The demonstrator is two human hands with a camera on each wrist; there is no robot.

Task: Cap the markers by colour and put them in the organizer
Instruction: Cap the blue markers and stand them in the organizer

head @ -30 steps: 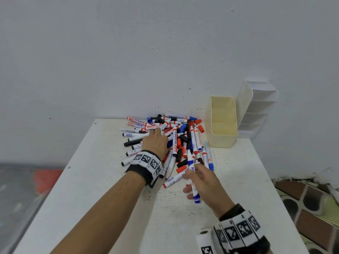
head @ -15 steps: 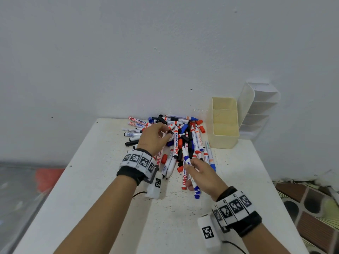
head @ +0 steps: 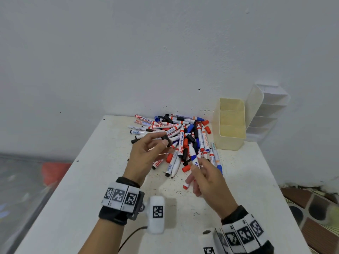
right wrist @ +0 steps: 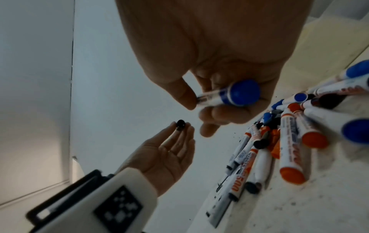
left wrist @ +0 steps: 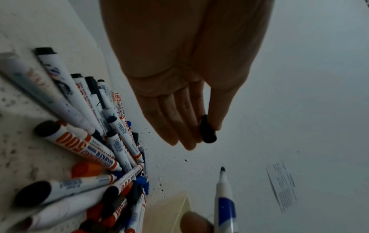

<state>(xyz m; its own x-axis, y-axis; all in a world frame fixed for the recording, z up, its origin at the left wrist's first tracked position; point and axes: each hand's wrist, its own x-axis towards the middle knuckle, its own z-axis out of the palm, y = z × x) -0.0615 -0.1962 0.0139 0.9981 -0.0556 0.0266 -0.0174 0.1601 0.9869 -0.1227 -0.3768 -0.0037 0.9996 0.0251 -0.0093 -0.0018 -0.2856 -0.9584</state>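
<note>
Pinching in the left hand (head: 146, 154): we see a short, smooth black cap (head: 166, 140) held between thumb and fingertips (left wrist: 191, 141), lifted above the table.
Right hand (head: 209, 180): we see thumb and fingers curled round a blue marker (right wrist: 229, 96), a white cylindrical barrel with a blue band and a rounded blue end; its bare tip points up and away, apart from the cap.
Pile (head: 179, 140): we count many round plastic markers and loose caps in red, blue and black, lying crossed over one another just beyond both hands, against the wall.
Organizer (head: 232, 143): we find a cream, boxy plastic tub with inner dividers standing right of the pile, just beside it.
White organizer (head: 266, 114): a tiered plastic rack behind the cream one.
Table (head: 91, 180): a white, matte top speckled with dark ink flecks.
</note>
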